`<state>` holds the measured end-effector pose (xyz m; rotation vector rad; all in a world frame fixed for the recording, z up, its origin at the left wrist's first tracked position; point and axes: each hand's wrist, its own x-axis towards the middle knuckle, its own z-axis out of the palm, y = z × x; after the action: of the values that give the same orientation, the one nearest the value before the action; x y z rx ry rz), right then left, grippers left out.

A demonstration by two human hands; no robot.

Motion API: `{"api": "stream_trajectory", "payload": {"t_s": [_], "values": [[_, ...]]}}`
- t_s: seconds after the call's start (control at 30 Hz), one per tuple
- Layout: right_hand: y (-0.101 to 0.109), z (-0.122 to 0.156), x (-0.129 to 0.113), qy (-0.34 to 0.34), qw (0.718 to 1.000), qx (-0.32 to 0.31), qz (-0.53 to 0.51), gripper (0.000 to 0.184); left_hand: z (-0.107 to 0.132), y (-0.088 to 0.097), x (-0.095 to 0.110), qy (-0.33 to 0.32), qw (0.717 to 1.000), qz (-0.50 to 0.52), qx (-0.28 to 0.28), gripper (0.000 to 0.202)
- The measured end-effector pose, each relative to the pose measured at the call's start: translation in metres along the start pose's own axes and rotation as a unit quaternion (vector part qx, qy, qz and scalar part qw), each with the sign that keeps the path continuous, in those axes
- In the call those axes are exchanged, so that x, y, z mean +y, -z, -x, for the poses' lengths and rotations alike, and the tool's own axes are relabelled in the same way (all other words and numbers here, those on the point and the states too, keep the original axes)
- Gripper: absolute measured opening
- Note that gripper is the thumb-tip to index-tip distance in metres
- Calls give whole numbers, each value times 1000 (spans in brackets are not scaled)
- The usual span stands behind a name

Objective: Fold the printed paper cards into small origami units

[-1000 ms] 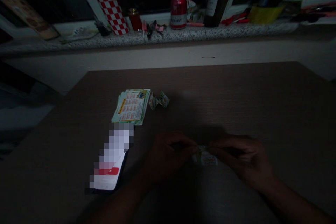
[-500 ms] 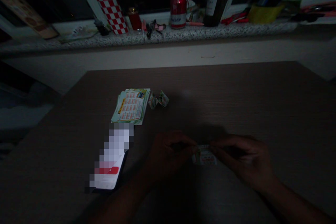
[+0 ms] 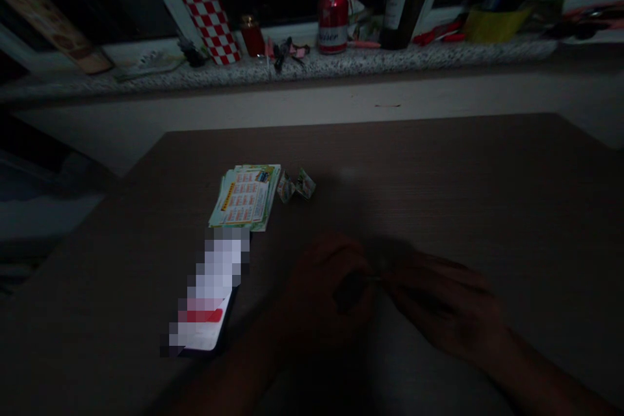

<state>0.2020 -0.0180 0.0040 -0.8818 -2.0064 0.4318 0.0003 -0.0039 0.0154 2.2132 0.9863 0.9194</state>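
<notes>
- Compared with half a second ago, the small printed paper (image 3: 373,277) is raised slightly and turned out of the light. Its pale face is no longer shown, and only a dim sliver is seen where the two hands meet, low over the near middle of the table (image 3: 439,162).
- The left hand (image 3: 324,292) is closed on the paper's left end with thumb and fingertips, and the right hand (image 3: 439,302) is pinched on its right end. The exact finger placement cannot be told in this dark.
- The step in hand is judged to be a fold or crease in a very small piece. The edges are best matched before any pressure is put on, and the paper is best gripped close to the fold line so that it is not twisted.
- A sharper crease is likely if the piece is laid on the bare tabletop and pressed flat there. The printed side is best turned back toward the light so that the alignment can be checked.
- A folded paper piece (image 3: 296,185) is seen farther up the table, just beside a stack of printed calendar cards (image 3: 246,196). A phone (image 3: 207,299) is laid below that stack, well left of the hands.
- On the windowsill (image 3: 439,55) beyond, a red can (image 3: 333,21), a red-and-white checked tube (image 3: 212,23) and a dark bottle (image 3: 397,6) are stood.
</notes>
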Motion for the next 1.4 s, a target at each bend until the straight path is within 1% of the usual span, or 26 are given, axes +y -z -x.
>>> {"api": "stream_trajectory", "payload": {"t_s": [0.07, 0.17, 0.37, 0.43, 0.57, 0.67, 0.73, 0.8, 0.87, 0.9, 0.93, 0.97, 1.0, 1.03, 1.1, 1.2, 1.27, 1.4], "values": [[-1, 1, -1, 22, 1000, -13, 6, 28, -1, -1, 1, -17, 1000, -16, 2, 10], [-1, 3, -2, 37, 999, -36, 4, 31, -2, -2, 0, -38, 999, -26, 2, 9], [1, 5, -3, 41, 997, -72, -9, 30, -5, 0, 0, -80, 996, -20, -18, 6], [1, 4, -4, 35, 997, -68, -24, 31, -6, 2, -1, -77, 996, -18, -30, 7], [2, 1, -7, 4, 1000, -9, -14, 27, -6, 7, -5, -26, 999, -15, -42, 9], [4, 1, -6, -31, 1000, 4, -1, 22, -5, 13, -10, 8, 999, 4, -45, 12], [6, 2, -3, -64, 998, 18, 1, 18, -4, 19, -14, 35, 999, 22, -34, 11], [9, 3, 0, -104, 994, 44, 1, 14, -4, 24, -16, 76, 996, 36, -18, 11], [9, 3, 3, -130, 991, 41, -2, 9, -4, 25, -15, 98, 994, 56, -9, 7], [8, 2, 3, -135, 990, 44, -10, 8, -4, 24, -13, 107, 992, 58, -12, 8], [7, 2, 4, -139, 989, 40, -18, 8, -4, 22, -12, 114, 992, 58, -13, 18], [5, 1, 4, -141, 989, 35, -29, 8, -4, 19, -10, 115, 991, 66, -25, 21], [3, 1, 4, -148, 988, 32, -39, 7, -5, 16, -8, 114, 989, 80, -50, 18], [2, 0, 4, -157, 986, 32, -49, 7, -5, 13, -7, 115, 987, 95, -63, 11], [-1, -1, 3, -182, 980, 40, -75, 8, -6, 8, -6, 131, 983, 114, -49, 13], [-4, -2, 3, -213, 967, 35, -138, 14, -6, 7, -6, 167, 976, 141, -6, 14], [-6, -2, 3, -226, 958, 22, -174, 12, -6, 6, -6, 186, 969, 165, 6, 14], [-8, -1, 3, -239, 956, 30, -167, 5, -4, 2, -8, 221, 948, 229, 8, 14]]}}
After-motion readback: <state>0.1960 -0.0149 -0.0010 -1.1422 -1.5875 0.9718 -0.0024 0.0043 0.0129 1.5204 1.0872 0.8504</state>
